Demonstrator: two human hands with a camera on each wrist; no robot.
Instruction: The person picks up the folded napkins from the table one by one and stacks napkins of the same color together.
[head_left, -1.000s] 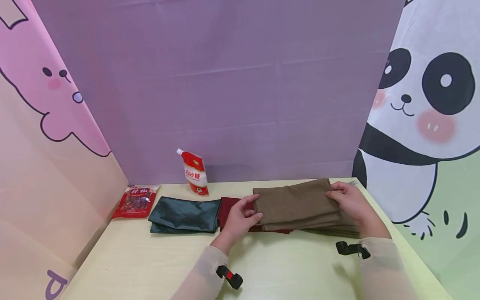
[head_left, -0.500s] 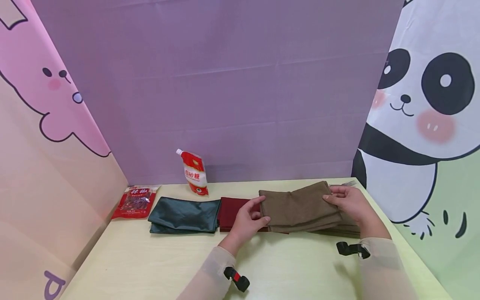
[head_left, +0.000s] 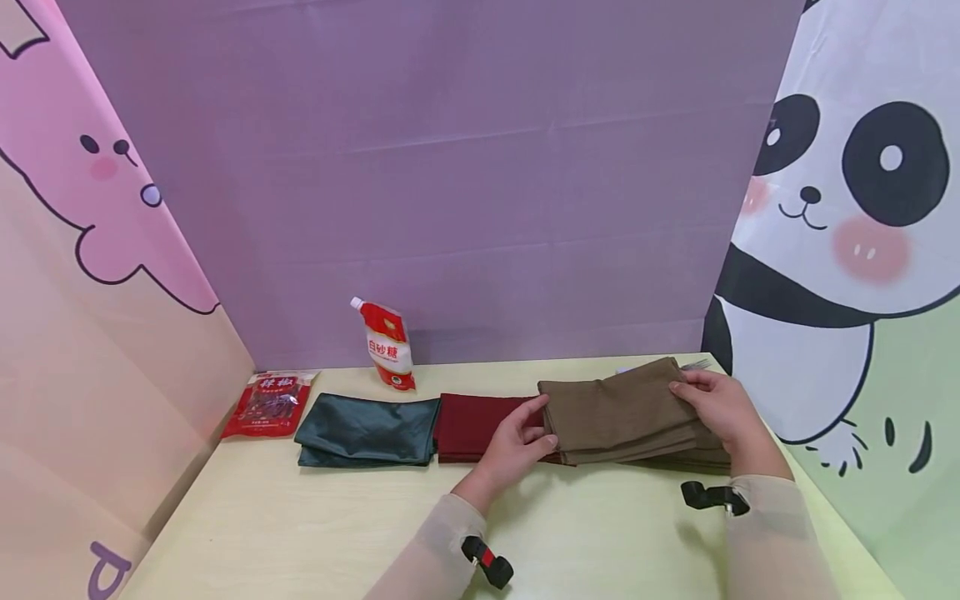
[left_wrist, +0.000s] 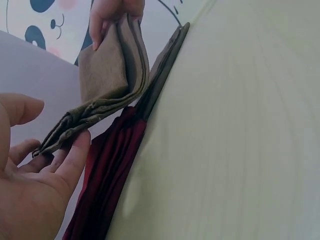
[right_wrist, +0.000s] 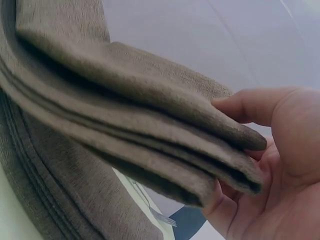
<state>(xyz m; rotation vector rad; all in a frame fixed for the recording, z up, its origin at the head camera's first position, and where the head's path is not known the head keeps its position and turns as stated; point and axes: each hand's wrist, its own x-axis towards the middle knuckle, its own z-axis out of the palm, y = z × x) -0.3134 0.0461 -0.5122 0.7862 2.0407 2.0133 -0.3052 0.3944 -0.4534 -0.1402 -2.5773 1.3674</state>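
Both hands hold up a folded brown cloth (head_left: 615,417) at its two ends. My left hand (head_left: 517,446) grips the left short edge, fingers around the end; in the left wrist view a fingertip lies against the layers. My right hand (head_left: 723,408) pinches the right end, thumb on top and fingers beneath, as the right wrist view shows. Under the held cloth lies another folded brown cloth (head_left: 708,454), mostly covered. A folded dark red cloth (head_left: 476,425) lies to the left, its right part covered. Beside it is a folded dark teal cloth (head_left: 367,429).
A red and white spouted pouch (head_left: 390,350) stands at the back of the table (head_left: 300,533). A red packet (head_left: 272,404) lies at the left back. A fork (right_wrist: 162,217) shows behind the brown cloths near the right back corner. Printed walls surround the table.
The brown cloth has shifted to the right, uncovering more of the red cloth. My left hand has moved right with it; my right hand has moved slightly right.
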